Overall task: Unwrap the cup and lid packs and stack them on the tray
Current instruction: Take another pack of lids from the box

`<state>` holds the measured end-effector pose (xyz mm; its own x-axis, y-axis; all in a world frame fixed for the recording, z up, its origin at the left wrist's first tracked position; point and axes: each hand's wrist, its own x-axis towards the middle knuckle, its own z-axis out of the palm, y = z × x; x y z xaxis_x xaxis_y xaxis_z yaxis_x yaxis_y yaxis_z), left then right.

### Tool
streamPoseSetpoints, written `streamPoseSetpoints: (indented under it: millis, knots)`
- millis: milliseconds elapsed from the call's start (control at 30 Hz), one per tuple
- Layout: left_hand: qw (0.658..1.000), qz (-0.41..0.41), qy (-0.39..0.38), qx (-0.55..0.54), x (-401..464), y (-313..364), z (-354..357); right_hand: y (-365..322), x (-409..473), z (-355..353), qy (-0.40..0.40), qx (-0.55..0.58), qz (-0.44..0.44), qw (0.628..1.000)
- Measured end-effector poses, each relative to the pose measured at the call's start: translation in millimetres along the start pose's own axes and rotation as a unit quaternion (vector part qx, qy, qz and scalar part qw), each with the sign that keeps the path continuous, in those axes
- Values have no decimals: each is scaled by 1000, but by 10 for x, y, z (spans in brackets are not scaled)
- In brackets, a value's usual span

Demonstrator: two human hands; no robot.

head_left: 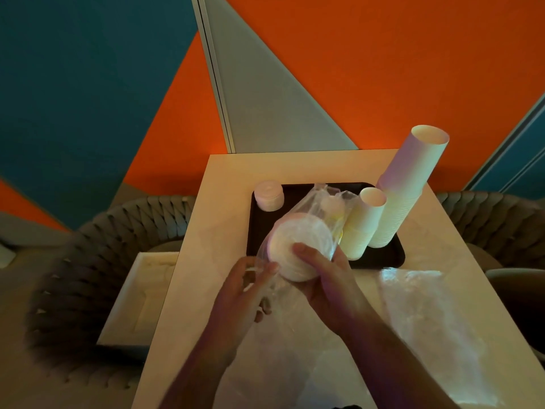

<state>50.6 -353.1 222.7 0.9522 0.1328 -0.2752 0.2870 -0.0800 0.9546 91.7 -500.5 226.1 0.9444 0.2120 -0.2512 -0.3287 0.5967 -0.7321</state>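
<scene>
Both hands grip one pack: the right hand [321, 270] curls under and around the stack of white lids [298, 246], thumb across its near face, while the left hand [247, 287] pinches the clear plastic wrap [321, 202] at the pack's near left side. The pack hangs tilted above the near edge of the dark tray [392, 255]. On the tray stand a short stack of lids [269, 196] at the far left, a shorter stack of paper cups [364, 222] in the middle and a tall stack of paper cups [407, 190] at the right, the two cup stacks touching or nearly so. The tray rests on a pale rectangular table [212, 246]. Loose clear wrap [424, 320], perhaps more than one sheet, lies on the near right of the table. Woven chairs [97, 261] flank the table, a white box [138, 296] sits at the left, and the wall [383, 60] behind is orange, teal and grey.
</scene>
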Motion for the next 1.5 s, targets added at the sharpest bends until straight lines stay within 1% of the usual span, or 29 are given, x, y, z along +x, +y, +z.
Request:
streamPoseSetpoints:
  millis: [67,133,300,400,500,533,600,667,700,767,833,900,967,1067,1167,1233,1300,1433,1500]
  knots:
    - [998,58,-32,-4,-30,25,41,-1,-6,6,7,4,-4,1000]
    - [996,86,-37,15,-74,-16,76,-22,6,-3,17,20,-8,1000]
    - [990,106,-47,79,-185,-167,139,-87,46,-4,20,57,-8,998]
    - [983,132,-46,117,-198,-216,90,-61,28,17,21,55,-7,998]
    - [976,123,-44,174,-189,-203,-26,-28,4,14,17,43,-5,999]
    - [979,114,-20,170,-198,-161,-62,-30,2,1,13,28,-8,999]
    - [986,98,69,117,-217,-14,-145,-56,5,-41,-1,-40,-19,999]
    - [980,127,145,52,-198,182,-257,-88,-1,-91,-23,-125,-29,991]
    - [975,158,155,35,-182,278,-315,-92,-9,-111,-40,-162,-31,986]
    - [970,205,121,44,-123,438,-382,-118,-30,-132,-72,-221,-33,972]
    - [975,196,51,94,-54,504,-398,-142,-52,-126,-96,-258,-33,961]
    - [986,134,-14,100,-20,512,-372,-180,-73,-114,-113,-290,-39,949]
    - [993,74,-70,64,-21,491,-357,-231,-97,-110,-132,-328,-47,934]
    - [989,26,-132,55,-29,454,-384,-322,-144,-116,-167,-398,-48,901]
    - [986,-5,-158,59,-30,473,-423,-382,-171,-130,-176,-461,-46,869]
    - [985,-15,-162,48,-14,481,-456,-414,-190,-122,-173,-485,-50,856]
    - [983,-9,-175,55,3,464,-474,-430,-196,-120,-167,-495,-63,850]
    - [970,-17,-216,111,2,388,-403,-415,-194,-85,-158,-502,-92,845]
    - [975,1,-206,77,3,331,-361,-396,-193,-92,-161,-489,-98,852]
